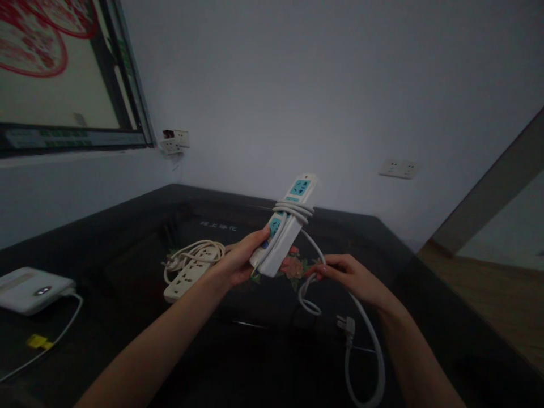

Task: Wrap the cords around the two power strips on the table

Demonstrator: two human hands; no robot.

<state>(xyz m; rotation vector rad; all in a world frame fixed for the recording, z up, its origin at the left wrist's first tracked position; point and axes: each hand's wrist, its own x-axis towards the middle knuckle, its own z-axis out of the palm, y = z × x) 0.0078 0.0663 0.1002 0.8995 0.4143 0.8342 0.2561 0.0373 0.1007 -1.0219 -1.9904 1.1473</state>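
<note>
Gripped near its lower end by my left hand (244,255), a white power strip (283,241) with blue-green sockets tilts up to the right above the table. Several turns of its grey-white cord (293,211) wrap around the strip's middle. From the wrap the cord runs down to my right hand (346,275), whose fingers are pinched on it. A small loop of cord hangs below those fingers. The rest drops past the hand in a long bend, with the three-pin plug (347,324) hanging near the table.
On the black glossy table (272,362) behind my left forearm lies another white power strip (191,275) with its cord bundled on it. A white box-shaped device (34,290) with a cable and yellow tag (39,341) sits at left. Wall sockets (399,168) are at the back.
</note>
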